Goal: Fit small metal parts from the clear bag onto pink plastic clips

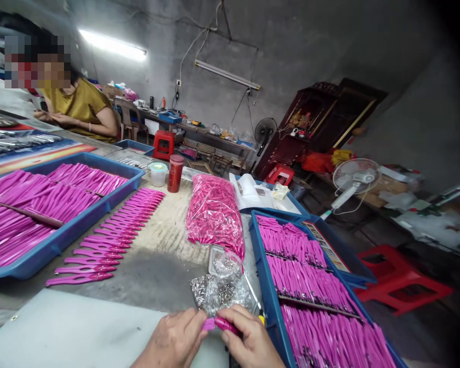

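At the bottom middle my left hand and my right hand meet, both closed on one small pink plastic piece held between the fingertips. Just beyond them lies a clear bag of small metal parts. A long row of pink pieces lies side by side on the table to the left. A clear bag full of pink parts sits in the middle.
A blue tray of pink pieces stands left, another blue tray right. A red canister and a lidded jar stand behind. A person in a mustard top sits far left. Red stool and fan on the right.
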{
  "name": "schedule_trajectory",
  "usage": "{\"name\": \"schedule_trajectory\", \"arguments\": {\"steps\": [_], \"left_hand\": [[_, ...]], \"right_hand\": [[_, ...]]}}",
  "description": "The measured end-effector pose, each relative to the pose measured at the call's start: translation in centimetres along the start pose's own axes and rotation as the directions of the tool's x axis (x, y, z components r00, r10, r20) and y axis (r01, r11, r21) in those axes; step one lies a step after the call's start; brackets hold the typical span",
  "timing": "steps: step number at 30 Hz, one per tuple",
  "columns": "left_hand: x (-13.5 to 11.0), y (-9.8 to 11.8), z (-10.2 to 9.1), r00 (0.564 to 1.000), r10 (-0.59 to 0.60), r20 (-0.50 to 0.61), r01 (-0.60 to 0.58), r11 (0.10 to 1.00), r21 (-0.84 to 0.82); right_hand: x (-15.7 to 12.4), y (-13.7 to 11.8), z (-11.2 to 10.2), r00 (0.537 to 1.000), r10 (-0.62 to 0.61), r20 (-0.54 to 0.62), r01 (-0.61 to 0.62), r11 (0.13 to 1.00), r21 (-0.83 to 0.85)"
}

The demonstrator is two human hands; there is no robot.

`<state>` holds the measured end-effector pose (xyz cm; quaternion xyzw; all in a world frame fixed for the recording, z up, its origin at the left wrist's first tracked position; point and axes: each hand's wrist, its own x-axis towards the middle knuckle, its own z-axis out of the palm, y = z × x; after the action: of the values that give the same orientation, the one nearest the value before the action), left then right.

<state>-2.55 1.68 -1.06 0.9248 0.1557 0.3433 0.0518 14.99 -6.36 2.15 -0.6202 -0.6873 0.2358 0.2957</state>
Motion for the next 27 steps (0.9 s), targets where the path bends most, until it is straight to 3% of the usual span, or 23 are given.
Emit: {"name": "schedule_trajectory", "arguments": {"steps": [6, 18, 27], "left_hand": [[0.2, 0.5, -0.8, 0.997, 0.009, 0.073, -0.008, 1.0, -0.017], [0.1, 1.3, -1.2, 0.989, 0.034, 0.144, -0.03, 0.999, -0.027], [-0.2, 1.2, -1.3, 0.984, 0.016, 0.177, -0.019, 1.0, 0.016]], "right_hand": [[-0.2, -0.4, -0.4, 0.995, -0.085, 0.043, 0.087, 0.995, -0.056], [-0.3, -1.7, -0.3, 0.987, -0.076, 0.143, 0.081, 0.996, -0.028], [-0.5, -1.4, 0.4, 0.996, -0.064, 0.063, 0.069, 0.995, -0.068]]}}
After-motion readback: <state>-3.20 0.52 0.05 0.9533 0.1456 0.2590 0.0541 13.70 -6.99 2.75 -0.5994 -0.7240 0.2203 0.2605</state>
